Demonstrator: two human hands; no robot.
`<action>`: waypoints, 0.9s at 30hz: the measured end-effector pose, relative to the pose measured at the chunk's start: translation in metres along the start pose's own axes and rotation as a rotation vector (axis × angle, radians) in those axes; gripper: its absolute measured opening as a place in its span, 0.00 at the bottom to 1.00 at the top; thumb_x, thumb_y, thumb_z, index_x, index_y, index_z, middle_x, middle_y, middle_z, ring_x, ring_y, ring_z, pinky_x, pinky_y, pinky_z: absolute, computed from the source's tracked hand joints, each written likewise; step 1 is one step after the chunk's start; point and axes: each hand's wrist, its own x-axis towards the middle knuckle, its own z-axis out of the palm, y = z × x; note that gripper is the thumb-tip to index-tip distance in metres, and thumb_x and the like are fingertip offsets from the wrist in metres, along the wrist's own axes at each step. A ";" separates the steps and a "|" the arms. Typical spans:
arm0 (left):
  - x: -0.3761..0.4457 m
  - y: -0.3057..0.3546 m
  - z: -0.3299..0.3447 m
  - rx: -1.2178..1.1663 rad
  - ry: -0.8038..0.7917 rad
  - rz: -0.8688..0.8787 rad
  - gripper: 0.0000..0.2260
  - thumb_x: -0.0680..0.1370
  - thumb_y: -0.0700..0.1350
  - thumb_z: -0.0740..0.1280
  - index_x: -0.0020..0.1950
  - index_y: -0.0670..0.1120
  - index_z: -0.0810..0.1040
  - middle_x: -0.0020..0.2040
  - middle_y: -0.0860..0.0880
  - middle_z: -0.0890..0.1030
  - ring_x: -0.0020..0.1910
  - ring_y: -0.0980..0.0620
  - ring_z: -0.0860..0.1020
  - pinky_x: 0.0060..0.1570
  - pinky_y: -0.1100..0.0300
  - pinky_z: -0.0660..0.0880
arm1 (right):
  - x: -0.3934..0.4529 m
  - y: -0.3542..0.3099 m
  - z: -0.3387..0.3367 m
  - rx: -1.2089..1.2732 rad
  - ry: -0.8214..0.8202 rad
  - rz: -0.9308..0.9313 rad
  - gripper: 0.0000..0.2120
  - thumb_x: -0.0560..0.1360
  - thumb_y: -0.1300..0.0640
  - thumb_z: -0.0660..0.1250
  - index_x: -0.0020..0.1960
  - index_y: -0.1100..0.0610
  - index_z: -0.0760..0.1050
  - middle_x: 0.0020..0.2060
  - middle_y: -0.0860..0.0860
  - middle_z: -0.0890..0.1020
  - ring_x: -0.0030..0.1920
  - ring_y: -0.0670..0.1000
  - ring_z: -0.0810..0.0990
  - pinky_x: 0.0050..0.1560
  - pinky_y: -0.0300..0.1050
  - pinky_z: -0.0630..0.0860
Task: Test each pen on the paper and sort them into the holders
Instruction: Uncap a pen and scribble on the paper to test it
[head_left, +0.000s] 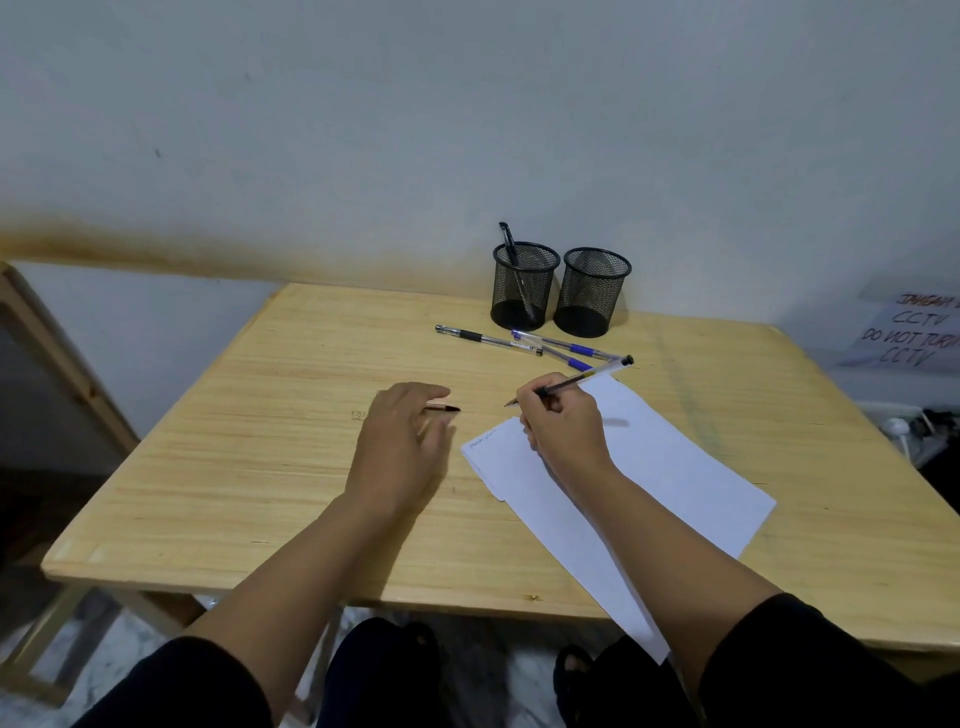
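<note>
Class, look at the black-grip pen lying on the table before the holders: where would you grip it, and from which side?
Pinch the black-grip pen at its dark rubber grip, coming from above. It lies flat, and that end is clear, while its other end touches the blue pens.
</note>
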 end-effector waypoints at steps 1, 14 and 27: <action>0.003 -0.004 0.002 0.041 -0.021 -0.008 0.12 0.74 0.43 0.67 0.58 0.48 0.77 0.57 0.50 0.78 0.58 0.51 0.72 0.51 0.72 0.60 | -0.001 -0.001 -0.003 0.016 -0.010 0.009 0.05 0.75 0.59 0.62 0.43 0.54 0.77 0.32 0.51 0.78 0.33 0.49 0.74 0.35 0.44 0.72; 0.013 0.029 -0.002 -0.193 -0.123 -0.107 0.05 0.76 0.40 0.64 0.46 0.48 0.79 0.39 0.56 0.79 0.39 0.62 0.75 0.36 0.79 0.66 | -0.010 -0.036 -0.018 0.246 -0.200 0.014 0.08 0.76 0.64 0.62 0.39 0.57 0.72 0.30 0.53 0.78 0.26 0.48 0.73 0.22 0.37 0.64; 0.012 0.062 -0.014 -0.342 -0.112 -0.105 0.05 0.76 0.42 0.65 0.46 0.51 0.80 0.38 0.60 0.79 0.36 0.70 0.75 0.35 0.79 0.67 | -0.019 -0.047 -0.037 0.291 -0.212 -0.059 0.07 0.74 0.64 0.66 0.39 0.56 0.74 0.28 0.52 0.74 0.25 0.46 0.69 0.25 0.34 0.64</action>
